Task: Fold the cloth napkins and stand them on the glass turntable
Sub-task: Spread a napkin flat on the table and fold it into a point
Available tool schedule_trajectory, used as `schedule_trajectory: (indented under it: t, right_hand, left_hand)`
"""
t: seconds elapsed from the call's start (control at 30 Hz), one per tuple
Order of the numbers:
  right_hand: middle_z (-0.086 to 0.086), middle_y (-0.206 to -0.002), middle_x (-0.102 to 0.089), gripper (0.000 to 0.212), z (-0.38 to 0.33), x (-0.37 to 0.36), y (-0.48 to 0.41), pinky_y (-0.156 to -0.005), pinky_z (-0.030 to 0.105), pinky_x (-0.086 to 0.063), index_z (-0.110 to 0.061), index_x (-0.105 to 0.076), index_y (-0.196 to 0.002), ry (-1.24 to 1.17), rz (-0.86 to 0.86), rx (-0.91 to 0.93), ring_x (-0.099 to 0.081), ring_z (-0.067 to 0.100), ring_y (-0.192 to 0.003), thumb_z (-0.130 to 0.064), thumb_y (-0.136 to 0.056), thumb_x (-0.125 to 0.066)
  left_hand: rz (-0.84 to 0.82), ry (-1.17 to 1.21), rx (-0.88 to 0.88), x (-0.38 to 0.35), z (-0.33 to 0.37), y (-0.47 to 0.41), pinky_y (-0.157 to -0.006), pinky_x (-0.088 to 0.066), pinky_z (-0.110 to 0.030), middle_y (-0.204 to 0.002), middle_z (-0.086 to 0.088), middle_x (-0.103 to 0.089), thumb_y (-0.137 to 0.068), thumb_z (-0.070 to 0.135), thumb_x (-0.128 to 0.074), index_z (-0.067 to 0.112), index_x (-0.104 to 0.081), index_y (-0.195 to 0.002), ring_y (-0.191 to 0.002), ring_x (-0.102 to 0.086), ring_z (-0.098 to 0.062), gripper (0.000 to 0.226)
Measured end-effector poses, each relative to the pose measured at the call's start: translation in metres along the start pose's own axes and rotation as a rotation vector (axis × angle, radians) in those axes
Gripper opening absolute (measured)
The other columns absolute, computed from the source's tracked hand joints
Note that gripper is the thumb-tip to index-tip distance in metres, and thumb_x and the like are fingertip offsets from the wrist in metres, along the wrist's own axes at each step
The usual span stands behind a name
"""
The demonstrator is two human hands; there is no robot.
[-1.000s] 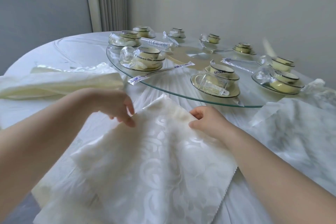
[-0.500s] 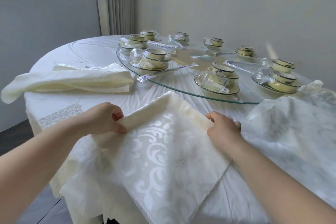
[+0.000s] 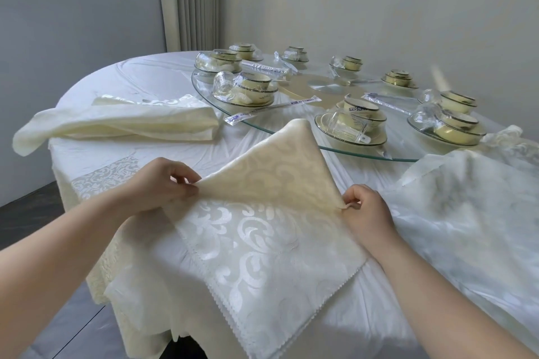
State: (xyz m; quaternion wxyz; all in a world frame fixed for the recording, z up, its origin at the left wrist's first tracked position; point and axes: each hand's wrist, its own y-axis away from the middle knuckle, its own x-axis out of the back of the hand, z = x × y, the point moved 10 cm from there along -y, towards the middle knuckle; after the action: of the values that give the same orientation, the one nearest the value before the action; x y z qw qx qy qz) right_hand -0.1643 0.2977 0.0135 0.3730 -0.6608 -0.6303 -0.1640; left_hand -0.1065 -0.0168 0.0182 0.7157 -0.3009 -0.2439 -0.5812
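Napkin [image 3: 262,245] is lying at the worktop [image 3: 145,73] edge, just short of the turntable [image 3: 393,152]; left hand [image 3: 159,183] and right hand [image 3: 366,208] are pinching its side corners, tenting the far half for folding.

wrapped bowl sets [image 3: 351,122] crowd turntable rim [image 3: 344,151]

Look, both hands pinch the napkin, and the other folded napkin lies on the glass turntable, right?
Not quite. In the head view the other folded napkin lies on the tablecloth, beside the glass turntable, not on it. The left hand and the right hand do both pinch the napkin.
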Motion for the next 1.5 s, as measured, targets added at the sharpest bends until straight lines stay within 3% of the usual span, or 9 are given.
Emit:
schedule_trajectory:
  t: [0.1,0.3,0.43,0.57,0.7,0.8,0.93,1.17,1.5]
  right_hand:
    - [0.000,-0.078,-0.048,0.043,0.004,-0.003,0.002,-0.057,0.018,-0.032,-0.023,-0.045,-0.054,-0.089,-0.055,-0.021,-0.046,0.016,-0.070,0.013,-0.075,-0.052]
    - [-0.009,-0.079,-0.053,0.055,-0.012,-0.008,0.010,-0.068,0.002,-0.030,-0.026,-0.050,-0.043,-0.123,-0.264,0.075,-0.042,0.016,-0.095,0.021,-0.069,-0.037]
    - [-0.009,-0.086,-0.054,0.047,-0.008,-0.009,0.014,-0.076,0.011,-0.033,-0.018,-0.050,-0.049,-0.193,-0.304,0.051,-0.044,0.017,-0.101,0.022,-0.070,-0.039]
    - [-0.012,-0.107,-0.051,0.038,-0.018,-0.011,0.020,-0.092,0.017,-0.025,-0.039,-0.052,-0.072,0.018,-0.363,0.126,-0.034,0.006,-0.108,-0.002,-0.077,-0.056]
    - [-0.012,-0.106,-0.053,0.041,-0.066,-0.008,0.051,-0.096,0.005,-0.010,-0.039,-0.051,-0.100,0.306,-0.216,0.514,-0.035,0.004,-0.103,-0.036,-0.060,-0.042]
    - [0.003,-0.104,-0.063,0.043,-0.095,-0.016,0.088,-0.099,0.029,-0.027,-0.025,-0.049,-0.106,0.291,-0.083,0.791,-0.043,0.014,-0.104,-0.029,-0.064,-0.044]
    - [0.006,-0.092,-0.069,0.021,-0.119,-0.026,0.122,-0.095,0.033,-0.039,-0.010,-0.069,-0.081,0.101,0.001,0.910,-0.053,0.016,-0.099,-0.012,-0.072,-0.051]
    - [0.002,-0.090,-0.071,0.018,-0.117,-0.016,0.150,-0.102,0.030,-0.038,-0.021,-0.061,-0.084,-0.101,0.003,0.910,-0.057,0.014,-0.102,-0.008,-0.073,-0.054]
    - [-0.002,-0.095,-0.069,0.015,-0.104,-0.025,0.164,-0.105,0.024,-0.031,-0.019,-0.068,-0.079,-0.052,-0.103,0.869,-0.055,0.012,-0.105,-0.015,-0.071,-0.056]
  left_hand:
    - [0.012,0.044,-0.083,0.002,-0.001,0.003,-0.060,-0.037,-0.001,-0.065,0.011,-0.061,-0.072,-0.006,-0.071,0.040,-0.062,-0.048,-0.061,-0.053,0.010,0.053]
    - [0.107,-0.026,-0.239,0.006,0.012,0.011,-0.070,-0.031,0.002,-0.072,0.026,-0.061,-0.065,-0.021,-0.065,0.056,-0.056,-0.049,-0.076,-0.048,0.018,0.079]
    - [0.117,-0.079,-0.257,0.007,0.008,0.013,-0.070,-0.034,-0.001,-0.073,0.031,-0.059,-0.067,-0.018,-0.065,0.055,-0.056,-0.061,-0.075,-0.050,0.013,0.074]
    - [0.067,-0.165,-0.285,0.001,0.026,0.024,-0.088,-0.033,-0.021,-0.093,0.023,-0.058,-0.069,0.023,-0.062,0.036,-0.050,-0.104,-0.093,-0.054,-0.008,0.039]
    - [0.028,-0.408,-0.575,-0.016,0.061,0.057,-0.102,-0.024,-0.033,-0.116,0.006,-0.059,-0.067,0.044,-0.048,0.024,-0.061,-0.114,-0.110,-0.044,-0.006,0.053]
    - [-0.041,-0.385,-0.591,-0.044,0.064,0.087,-0.109,-0.015,-0.025,-0.125,0.014,-0.048,-0.074,0.056,-0.048,0.030,-0.044,-0.128,-0.119,-0.038,-0.002,0.060]
    - [0.078,-0.327,-0.542,-0.056,0.058,0.105,-0.107,-0.011,-0.021,-0.128,0.008,-0.049,-0.083,0.072,-0.027,0.025,-0.039,-0.129,-0.121,-0.038,-0.007,0.066]
    - [0.272,-0.252,-0.634,-0.044,0.070,0.120,-0.109,-0.021,-0.029,-0.130,0.003,-0.047,-0.088,0.062,-0.036,0.018,-0.044,-0.124,-0.126,-0.040,-0.012,0.057]
    - [0.081,-0.250,-0.675,-0.048,0.069,0.124,-0.108,-0.020,-0.034,-0.118,0.012,-0.058,-0.078,0.038,-0.052,0.030,-0.054,-0.113,-0.119,-0.046,-0.006,0.037]
